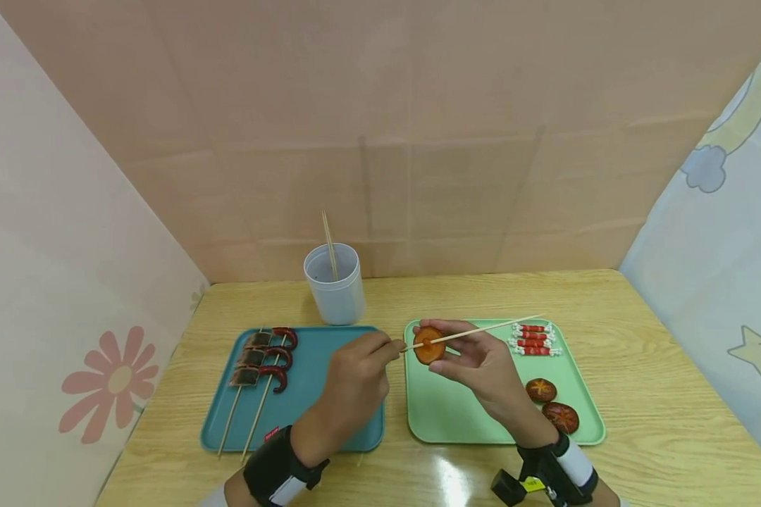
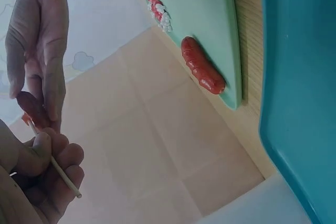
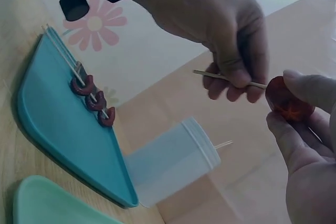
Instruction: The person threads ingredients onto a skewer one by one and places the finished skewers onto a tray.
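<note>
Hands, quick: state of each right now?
Left hand: closed, holding a skewer.
Right hand: closed, fingers pinching a mushroom cap.

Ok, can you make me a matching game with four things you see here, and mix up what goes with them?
Things:
1. Cup
2. Left hand
3. Curled red pieces
4. Right hand

Match with:
A. Lying on the blue tray
B. Pinching a mushroom cap
C. Has thin sticks standing in it
D. Gripping a wooden stick

Right pairs: 1-C, 2-D, 3-A, 4-B
</note>
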Demonstrator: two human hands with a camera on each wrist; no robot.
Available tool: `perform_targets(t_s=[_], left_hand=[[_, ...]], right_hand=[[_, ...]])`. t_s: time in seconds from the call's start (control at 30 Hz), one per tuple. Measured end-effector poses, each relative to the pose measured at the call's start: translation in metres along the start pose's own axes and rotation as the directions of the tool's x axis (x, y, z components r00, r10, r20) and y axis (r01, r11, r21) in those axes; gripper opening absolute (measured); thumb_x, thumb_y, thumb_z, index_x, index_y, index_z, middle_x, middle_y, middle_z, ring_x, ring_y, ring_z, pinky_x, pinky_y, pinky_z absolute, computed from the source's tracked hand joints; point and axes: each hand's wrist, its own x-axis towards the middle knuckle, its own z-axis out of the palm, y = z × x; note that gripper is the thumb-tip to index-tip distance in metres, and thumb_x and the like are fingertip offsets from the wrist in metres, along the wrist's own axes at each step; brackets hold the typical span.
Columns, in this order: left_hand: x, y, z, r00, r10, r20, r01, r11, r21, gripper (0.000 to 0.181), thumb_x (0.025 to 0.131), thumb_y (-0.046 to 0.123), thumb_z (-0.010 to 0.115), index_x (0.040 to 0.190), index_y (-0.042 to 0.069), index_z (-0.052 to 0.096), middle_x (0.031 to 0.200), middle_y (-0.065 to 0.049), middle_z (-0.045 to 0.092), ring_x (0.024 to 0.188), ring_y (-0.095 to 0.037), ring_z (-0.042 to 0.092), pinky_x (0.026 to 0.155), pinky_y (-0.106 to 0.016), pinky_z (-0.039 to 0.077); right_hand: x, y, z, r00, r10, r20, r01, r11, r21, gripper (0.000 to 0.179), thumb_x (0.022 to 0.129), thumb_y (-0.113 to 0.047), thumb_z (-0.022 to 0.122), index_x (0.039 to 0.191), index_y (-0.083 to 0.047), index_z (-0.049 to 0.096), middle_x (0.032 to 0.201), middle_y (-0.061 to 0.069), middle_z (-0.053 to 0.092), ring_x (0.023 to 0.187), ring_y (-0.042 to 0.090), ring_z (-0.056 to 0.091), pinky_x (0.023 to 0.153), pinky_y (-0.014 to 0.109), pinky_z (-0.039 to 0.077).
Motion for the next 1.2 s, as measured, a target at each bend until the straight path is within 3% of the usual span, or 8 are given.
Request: perform_targets(t_s=[0.2,0.3,0.37,0.5,0.6,0.8,1.0,1.2], left_hand=[[0.001,0.0,0.0,1.0,-0.016,0.016,0.016,1.0,0.014,0.037,0.073,-0.026,0.071,0.094,0.003,0.081,0.081,-0.002,0.065,0.071,-0.012,0.066,0.064,-0.019,0.056],[-0.002,-0.004,0.0,1.0,-0.03,0.006,0.03,0.999,0.017,0.037,0.072,-0.026,0.071,0.093,0.003,0.08,0.081,-0.003,0.066,0.071,-0.013,0.067,0.063,-0.021,0.057],[-0.005,-0.009,-0.001,0.999,-0.036,-0.008,0.036,0.999,0.025,0.036,0.071,-0.026,0.071,0.092,0.002,0.08,0.082,-0.004,0.067,0.072,-0.014,0.068,0.063,-0.022,0.058],[-0.012,-0.019,-0.006,0.998,-0.054,-0.037,0.056,0.997,0.061,0.037,0.069,-0.028,0.07,0.089,0.002,0.08,0.08,-0.006,0.067,0.071,-0.015,0.069,0.061,-0.025,0.058],[-0.018,-0.024,-0.01,0.996,-0.077,-0.044,0.081,0.993,0.09,0.037,0.068,-0.027,0.073,0.088,0.003,0.08,0.079,-0.005,0.066,0.069,-0.015,0.069,0.059,-0.025,0.058],[-0.028,-0.03,-0.013,0.992,-0.121,-0.022,0.123,0.985,0.122,0.033,0.07,-0.023,0.078,0.089,0.004,0.081,0.078,-0.004,0.066,0.069,-0.015,0.069,0.058,-0.024,0.058],[-0.031,-0.031,-0.012,0.99,-0.144,-0.007,0.144,0.981,0.129,0.032,0.071,-0.02,0.08,0.089,0.006,0.081,0.079,-0.003,0.067,0.07,-0.015,0.069,0.058,-0.024,0.058],[-0.031,-0.031,-0.011,0.988,-0.157,-0.007,0.156,0.978,0.141,0.03,0.071,-0.018,0.082,0.089,0.006,0.081,0.078,-0.003,0.067,0.068,-0.015,0.069,0.057,-0.025,0.057]], right_hand=[[0.0,0.003,0.0,1.0,0.006,0.006,-0.005,0.997,-0.083,0.053,0.088,0.011,0.071,0.139,0.009,0.055,0.141,0.009,0.063,0.127,0.019,0.065,0.101,0.033,0.056],[-0.002,-0.002,-0.011,0.996,0.054,-0.067,-0.075,0.931,-0.358,0.053,0.09,-0.002,0.075,0.14,0.0,0.059,0.141,0.011,0.064,0.125,0.024,0.067,0.099,0.034,0.058],[-0.004,-0.008,-0.023,0.982,0.113,-0.15,-0.182,0.762,-0.621,0.051,0.091,-0.016,0.078,0.138,-0.006,0.061,0.137,0.014,0.065,0.12,0.031,0.068,0.094,0.039,0.06],[-0.015,-0.018,-0.05,0.926,0.246,-0.288,-0.346,0.242,-0.906,0.052,0.084,-0.031,0.084,0.124,-0.003,0.068,0.126,0.02,0.068,0.109,0.04,0.068,0.082,0.051,0.059],[-0.025,-0.019,-0.069,0.888,0.328,-0.324,-0.359,0.051,-0.932,0.056,0.079,-0.028,0.088,0.118,0.006,0.068,0.116,0.025,0.068,0.1,0.041,0.068,0.078,0.053,0.057],[-0.042,-0.006,-0.092,0.848,0.395,-0.354,-0.368,-0.041,-0.929,0.044,0.077,-0.014,0.088,0.106,0.012,0.069,0.095,0.02,0.067,0.084,0.034,0.066,0.069,0.048,0.057],[-0.05,0.005,-0.095,0.881,0.346,-0.323,-0.327,-0.049,-0.944,0.029,0.081,0.004,0.076,0.067,-0.007,0.052,0.069,0.004,0.045,0.067,0.019,0.041,0.058,0.03,0.032],[-0.052,0.01,-0.099,0.911,0.3,-0.284,-0.282,-0.053,-0.958,0.023,0.081,0.009,0.068,0.072,-0.005,0.051,0.068,0.005,0.046,0.064,0.018,0.04,0.056,0.03,0.032]])
